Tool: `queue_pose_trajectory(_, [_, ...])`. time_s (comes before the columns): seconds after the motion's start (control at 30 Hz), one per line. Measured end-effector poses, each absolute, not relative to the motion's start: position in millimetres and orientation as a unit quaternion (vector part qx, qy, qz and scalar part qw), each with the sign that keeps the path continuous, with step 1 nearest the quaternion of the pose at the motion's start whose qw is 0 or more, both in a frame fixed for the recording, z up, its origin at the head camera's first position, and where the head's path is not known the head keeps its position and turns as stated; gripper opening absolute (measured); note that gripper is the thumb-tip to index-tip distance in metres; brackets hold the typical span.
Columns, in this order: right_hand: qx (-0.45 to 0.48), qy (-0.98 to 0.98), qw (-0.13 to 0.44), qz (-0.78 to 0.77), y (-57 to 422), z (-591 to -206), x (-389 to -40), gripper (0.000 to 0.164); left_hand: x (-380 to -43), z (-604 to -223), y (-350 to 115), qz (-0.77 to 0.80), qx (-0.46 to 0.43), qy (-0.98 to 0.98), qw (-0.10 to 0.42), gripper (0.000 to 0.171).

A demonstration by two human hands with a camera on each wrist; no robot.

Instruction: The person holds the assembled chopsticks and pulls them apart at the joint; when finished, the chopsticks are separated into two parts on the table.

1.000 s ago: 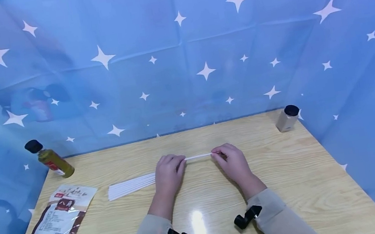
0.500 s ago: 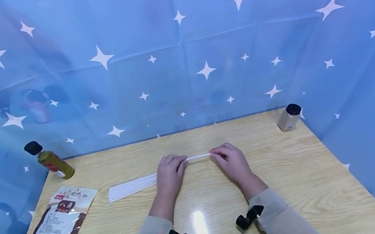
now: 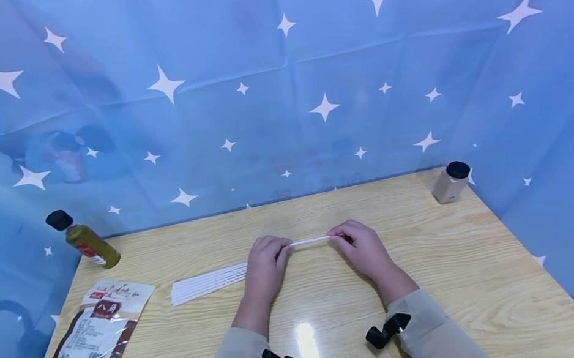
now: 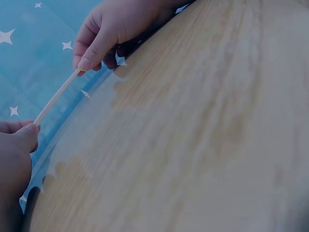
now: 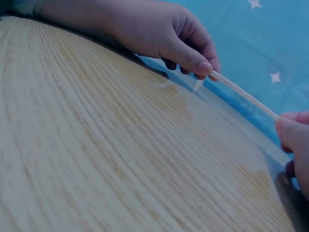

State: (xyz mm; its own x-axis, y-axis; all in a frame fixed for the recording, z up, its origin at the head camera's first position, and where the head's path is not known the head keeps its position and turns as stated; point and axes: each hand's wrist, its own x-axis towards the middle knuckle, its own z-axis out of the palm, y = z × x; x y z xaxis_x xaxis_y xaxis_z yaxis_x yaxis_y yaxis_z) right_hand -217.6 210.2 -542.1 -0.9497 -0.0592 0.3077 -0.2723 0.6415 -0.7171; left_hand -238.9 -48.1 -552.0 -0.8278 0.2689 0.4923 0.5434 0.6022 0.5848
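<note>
A thin white stick spans the gap between my two hands, roughly level over the table. My left hand pinches its left end between thumb and fingers. At the other end, the thumb and fingers of my right hand pinch it too. In the left wrist view the stick looks straight and slender, and the right wrist view shows the same stick. Several white sticks lie side by side on the table left of my left hand, which hides their right ends.
On the wooden table, a brown and white bag lies at the left. A bottle with a black cap stands behind it. A black-lidded jar stands at the back right. A blue star-patterned curtain rises behind the table.
The head view has shifted slightly, so the scene sits a little farther right. Both hands keep hold of the stick in about the same place.
</note>
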Motion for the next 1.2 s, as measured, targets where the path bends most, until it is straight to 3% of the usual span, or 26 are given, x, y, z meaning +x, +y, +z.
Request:
queue_pose_trajectory(0.27, [0.106, -0.896, 0.117, 0.414, 219.7, -542.0, -220.8, 0.011, -238.7, -549.6, -46.2, -0.404, -0.218, -0.877, 0.141, 0.011])
queue_pose_trajectory(0.57, [0.036, -0.880, 0.157, 0.448, 238.5, -539.4, -224.0, 0.011, -242.6, -547.5, -48.8, -0.435, -0.157, -0.867, 0.184, 0.009])
queue_pose_trajectory(1.0, [0.096, -0.892, 0.207, 0.390, 241.2, -541.8, -228.2, 0.006, -241.6, -547.7, -48.8, -0.374, -0.165, -0.894, 0.182, 0.009])
queue_pose_trajectory(1.2, [0.082, -0.910, 0.209, 0.348, 251.8, -544.3, -229.8, 0.005, -239.6, -549.8, -48.6, -0.359, -0.161, -0.898, 0.199, 0.007])
